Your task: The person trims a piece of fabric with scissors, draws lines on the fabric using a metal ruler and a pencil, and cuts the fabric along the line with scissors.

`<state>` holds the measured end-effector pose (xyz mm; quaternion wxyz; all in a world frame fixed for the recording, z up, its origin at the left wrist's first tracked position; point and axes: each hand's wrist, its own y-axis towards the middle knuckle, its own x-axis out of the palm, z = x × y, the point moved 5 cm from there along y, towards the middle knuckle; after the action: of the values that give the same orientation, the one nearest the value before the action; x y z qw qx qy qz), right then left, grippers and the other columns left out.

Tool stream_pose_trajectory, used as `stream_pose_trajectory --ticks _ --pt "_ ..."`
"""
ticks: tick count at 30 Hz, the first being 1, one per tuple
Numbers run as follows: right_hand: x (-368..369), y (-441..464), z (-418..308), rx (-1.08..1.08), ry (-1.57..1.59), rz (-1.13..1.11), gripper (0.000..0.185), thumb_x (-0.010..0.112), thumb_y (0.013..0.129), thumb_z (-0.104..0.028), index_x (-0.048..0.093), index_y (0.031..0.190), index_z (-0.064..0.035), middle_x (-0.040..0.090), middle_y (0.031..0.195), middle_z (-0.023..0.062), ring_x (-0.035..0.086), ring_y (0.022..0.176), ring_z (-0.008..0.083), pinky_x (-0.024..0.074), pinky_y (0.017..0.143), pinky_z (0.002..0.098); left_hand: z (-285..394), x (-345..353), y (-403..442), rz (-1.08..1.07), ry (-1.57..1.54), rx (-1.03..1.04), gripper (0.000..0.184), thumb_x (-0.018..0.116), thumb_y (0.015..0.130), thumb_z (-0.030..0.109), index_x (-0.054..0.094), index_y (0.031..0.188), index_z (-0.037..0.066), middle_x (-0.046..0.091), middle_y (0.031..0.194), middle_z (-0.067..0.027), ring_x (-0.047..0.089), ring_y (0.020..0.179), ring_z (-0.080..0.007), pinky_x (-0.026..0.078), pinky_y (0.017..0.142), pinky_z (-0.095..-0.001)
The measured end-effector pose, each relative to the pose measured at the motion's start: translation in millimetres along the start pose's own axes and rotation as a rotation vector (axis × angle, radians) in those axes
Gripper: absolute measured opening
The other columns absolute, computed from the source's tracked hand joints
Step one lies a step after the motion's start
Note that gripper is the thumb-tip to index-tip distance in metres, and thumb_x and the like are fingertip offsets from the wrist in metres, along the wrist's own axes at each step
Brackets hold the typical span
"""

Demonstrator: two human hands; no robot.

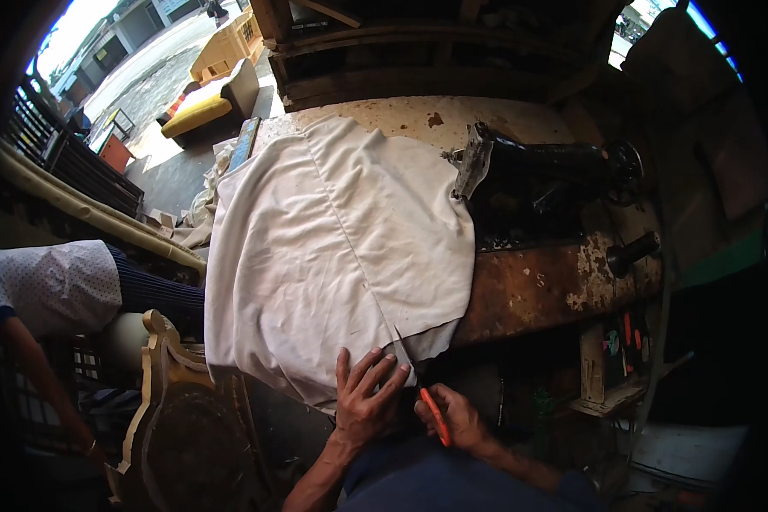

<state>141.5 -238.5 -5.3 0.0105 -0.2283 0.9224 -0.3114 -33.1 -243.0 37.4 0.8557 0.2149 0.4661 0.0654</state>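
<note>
A large piece of white fabric (pixel 341 230) with a long seam down its middle is spread over the sewing table and hangs past the near edge. My left hand (pixel 365 399) lies on its near edge, fingers stretched out and apart. Just to the right, my right hand (pixel 459 418) is closed around the orange handles of a pair of scissors (pixel 434 416). The blades point away from me and meet the fabric beside my left fingertips. A dark flap of material shows under the edge there.
A black sewing machine (pixel 529 183) stands on the worn wooden table (pixel 529 290), right of the fabric. A carved chair frame (pixel 149 375) is at the near left, close to another person (pixel 51 290) bending over. A yellow sofa (pixel 198 115) sits outside. Tools hang in a wooden rack (pixel 593 367).
</note>
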Motion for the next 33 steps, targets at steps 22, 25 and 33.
stream_pose_trajectory --ticks 22,25,33 --pt "2.3 17.9 -27.5 -0.034 -0.168 0.038 0.040 0.070 0.098 -0.042 0.062 0.108 -0.0036 0.062 0.076 0.0021 0.057 0.059 0.0077 0.0481 0.051 0.0246 4.6 -5.1 -25.8 -0.041 -0.046 0.004 0.043 0.076 0.079 0.012 0.074 0.121 0.021 0.071 0.122 -0.0037 0.066 0.118 -0.0226 0.028 0.116 -0.0663" --pt "1.1 17.6 -23.9 0.002 -0.152 0.031 0.040 0.071 0.098 -0.043 0.062 0.107 -0.0043 0.062 0.074 0.0022 0.057 0.057 0.0086 0.0482 0.050 0.0242 6.0 -9.5 -27.1 -0.092 -0.004 0.020 0.040 0.078 0.080 0.017 0.075 0.119 0.020 0.071 0.121 -0.0028 0.067 0.115 -0.0217 0.031 0.114 -0.0635" --pt "1.6 9.7 -28.3 0.062 -0.114 0.036 0.026 0.073 0.098 -0.030 0.065 0.104 -0.0066 0.060 0.072 -0.0013 0.055 0.057 0.0048 0.0457 0.048 0.0230 -33.1 -69.7 107.0 0.267 -0.191 -0.009 0.017 0.067 0.087 0.005 0.077 0.100 0.003 0.077 0.097 -0.0117 0.072 0.094 -0.0292 0.053 0.091 -0.0428"
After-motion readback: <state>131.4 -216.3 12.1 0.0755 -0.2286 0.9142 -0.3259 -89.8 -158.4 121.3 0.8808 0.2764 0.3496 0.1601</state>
